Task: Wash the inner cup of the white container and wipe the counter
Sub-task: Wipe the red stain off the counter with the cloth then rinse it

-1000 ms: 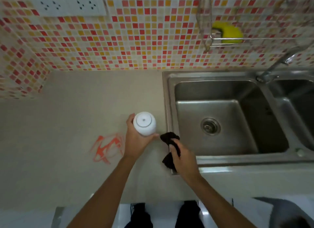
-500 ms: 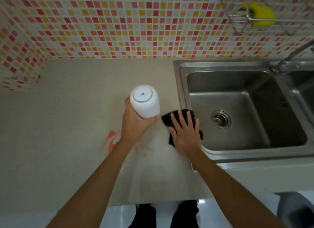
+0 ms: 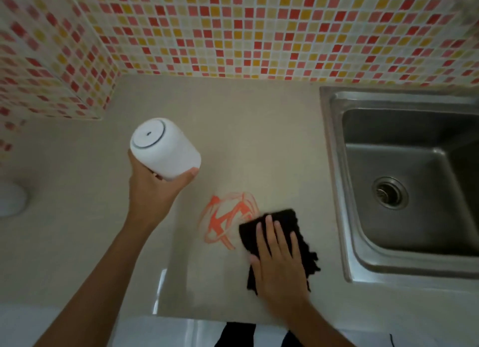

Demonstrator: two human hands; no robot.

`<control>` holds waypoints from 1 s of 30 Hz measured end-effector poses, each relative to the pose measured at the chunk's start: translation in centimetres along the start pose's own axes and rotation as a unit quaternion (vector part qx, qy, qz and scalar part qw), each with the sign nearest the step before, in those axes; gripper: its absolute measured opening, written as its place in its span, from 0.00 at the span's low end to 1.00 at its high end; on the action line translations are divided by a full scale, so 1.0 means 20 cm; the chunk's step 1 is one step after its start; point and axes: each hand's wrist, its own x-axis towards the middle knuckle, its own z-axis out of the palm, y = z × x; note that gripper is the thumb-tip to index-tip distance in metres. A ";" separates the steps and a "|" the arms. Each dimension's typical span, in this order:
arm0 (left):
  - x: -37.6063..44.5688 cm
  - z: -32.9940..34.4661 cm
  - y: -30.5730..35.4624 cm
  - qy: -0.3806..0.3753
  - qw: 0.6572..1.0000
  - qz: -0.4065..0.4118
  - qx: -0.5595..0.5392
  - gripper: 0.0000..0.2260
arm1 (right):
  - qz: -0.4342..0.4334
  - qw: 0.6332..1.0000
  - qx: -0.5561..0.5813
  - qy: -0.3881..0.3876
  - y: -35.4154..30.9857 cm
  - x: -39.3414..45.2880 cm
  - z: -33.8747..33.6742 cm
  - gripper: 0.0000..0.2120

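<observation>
White, round-shouldered plastic container (image 3: pixel 166 149) sat up in the air, well clear of the beige stone worktop (image 3: pixel 246 139), tipped toward the left with its flat end and dark ring facing the camera! Nearest the camera, though, was the right hand (image 3: pixel 281 263), laid flat on a crumpled black cloth (image 3: pixel 282 245), its fingers (image 3: pixel 269 232) straight and spread, pressing the cloth down onto the worktop. The cloth's far-left corner touched the edge of an orange scribbled stain (image 3: pixel 229 221), which lay on the worktop just left of the hand and between the two arms. Up and to the left came the left hand (image 3: pixel 153 191), wrapped around the lower part of the white container, thumb showing on the right side, the other fingers hidden behind the body, so the grip was plain but not every finger. Whether an inner cup sat inside the container could not be told from this angle. Off to the right, a stainless steel sink basin (image 3: pixel 404 181) was set into the worktop, its round drain (image 3: pixel 390 192) in view, the cloth lying near its left rim but apart from it. At the far left edge, a blurred pale rounded object (image 3: pixel 11 201) rested on the worktop. Farthest back, a mosaic wall of red, pink, yellow and cream tiles (image 3: pixel 233 28) ran behind the worktop and wrapped round the left corner.
</observation>
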 end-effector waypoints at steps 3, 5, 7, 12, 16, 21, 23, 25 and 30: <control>0.00 0.01 -0.03 -0.007 1.000 -0.002 -0.007 0.45 | -0.017 1.000 -0.003 0.016 0.00 0.59 -0.06 0.27; 0.00 0.02 -0.04 -0.006 1.000 -0.003 -0.009 0.45 | 0.025 1.000 0.007 0.002 0.05 0.97 -0.13 0.27; 0.00 0.01 -0.05 -0.007 1.000 0.000 -0.005 0.45 | 0.062 0.998 0.007 -0.007 0.14 1.14 -0.14 0.26; 0.05 -0.08 -0.07 0.004 1.000 0.002 0.012 0.46 | 0.051 0.998 -0.001 0.044 0.02 0.40 -0.03 0.27; 0.10 -0.09 -0.07 0.025 1.000 -0.011 0.005 0.45 | -0.032 0.999 0.000 0.007 -0.21 -0.05 0.03 0.27; 0.12 -0.04 -0.08 0.023 1.000 -0.012 0.000 0.45 | -0.026 0.999 0.003 0.023 -0.17 0.79 -0.03 0.26; 0.10 -0.03 -0.09 0.020 1.000 -0.008 0.002 0.46 | 0.034 0.999 0.012 0.001 -0.10 1.05 -0.05 0.26; 0.09 -0.04 -0.10 0.016 1.000 -0.011 0.006 0.46 | 0.063 0.998 0.020 0.011 -0.07 1.04 -0.03 0.26; 0.09 -0.07 -0.10 0.032 0.999 -0.018 0.002 0.45 | 0.029 0.999 0.002 0.029 -0.24 0.12 0.05 0.27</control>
